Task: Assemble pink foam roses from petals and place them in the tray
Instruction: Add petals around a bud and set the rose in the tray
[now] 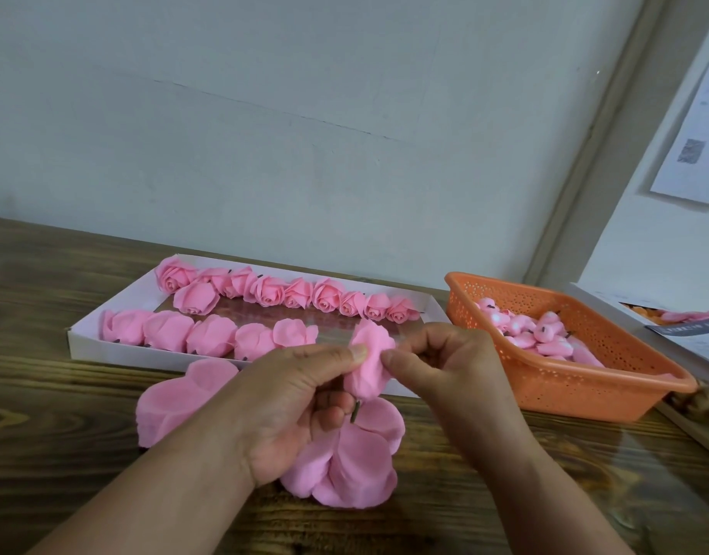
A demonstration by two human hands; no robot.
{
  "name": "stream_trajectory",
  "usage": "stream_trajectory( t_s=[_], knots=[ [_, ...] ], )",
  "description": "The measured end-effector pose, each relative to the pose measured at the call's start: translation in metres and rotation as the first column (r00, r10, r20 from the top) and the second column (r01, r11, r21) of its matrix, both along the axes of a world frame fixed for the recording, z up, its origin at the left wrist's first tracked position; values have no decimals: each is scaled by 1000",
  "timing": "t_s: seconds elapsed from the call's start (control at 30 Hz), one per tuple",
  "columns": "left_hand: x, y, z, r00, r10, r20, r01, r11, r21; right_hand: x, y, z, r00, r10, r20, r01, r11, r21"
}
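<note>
1. My left hand (301,402) pinches the bud (369,362) at mid-frame, thumb on top, its stem sticking out below my fingers.
2. My right hand (445,362) pinches the bud's right side with its fingertips.
3. Petals (353,466) hang beneath my left hand, lower centre.
4. The tray (104,342) lies just behind, holding roses (289,292).
5. The basket (585,394) sits at right.

A: Left hand (293,402)?
B: Palm turned up, thumb and forefinger pinching, other fingers curled.
A: Right hand (441,366)?
B: Opposite it, fingertips pinching too. Both forearms bare, converging from below.
</note>
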State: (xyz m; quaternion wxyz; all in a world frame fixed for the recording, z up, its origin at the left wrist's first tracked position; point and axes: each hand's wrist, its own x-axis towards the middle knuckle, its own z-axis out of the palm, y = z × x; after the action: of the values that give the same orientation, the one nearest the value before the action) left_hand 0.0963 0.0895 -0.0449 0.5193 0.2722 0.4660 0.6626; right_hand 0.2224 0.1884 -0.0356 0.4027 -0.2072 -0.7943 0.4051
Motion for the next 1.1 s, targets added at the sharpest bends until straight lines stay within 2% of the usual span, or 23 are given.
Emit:
stream_trajectory(
  t_s=[0.17, 0.3, 0.37, 0.53, 0.67, 0.73, 0.8, 0.97, 1.1],
  knots=[
    [-1, 1, -2, 998, 39, -43, -39, 999, 12, -2, -3, 5, 994, -104, 41, 97, 985, 146],
    [0, 4, -6, 992, 78, -95, -76, 997, 26, -7, -8, 3, 973, -222, 57, 194, 930, 311],
    [-1, 4, -6, 987, 106, -122, -102, 994, 40, -10, -10, 3, 968, -244, 56, 214, 924, 317],
    [-4, 4, -10, 962, 134, -240, -110, 988, 112, -13, -14, 6, 990, -127, -60, 128, 992, 19],
    [-6, 5, -12, 937, 186, -297, -144, 977, 158, -13, -11, 9, 995, 19, -98, -43, 968, -248],
    [-7, 6, -13, 909, 243, -338, -190, 965, 182, -12, -9, 12, 995, 82, -62, -98, 931, -351],
    [-6, 5, -13, 870, 286, -402, -217, 953, 210, -12, -8, 17, 995, 101, 12, -90, 927, -364],
    [-2, 5, -14, 760, 348, -549, -218, 932, 289, -13, -1, 37, 950, 110, 293, -39, 971, -237],
    [-2, 6, -17, 695, 333, -637, -217, 942, 256, -16, 2, 48, 888, 95, 449, -72, 995, -70]
  ],
)
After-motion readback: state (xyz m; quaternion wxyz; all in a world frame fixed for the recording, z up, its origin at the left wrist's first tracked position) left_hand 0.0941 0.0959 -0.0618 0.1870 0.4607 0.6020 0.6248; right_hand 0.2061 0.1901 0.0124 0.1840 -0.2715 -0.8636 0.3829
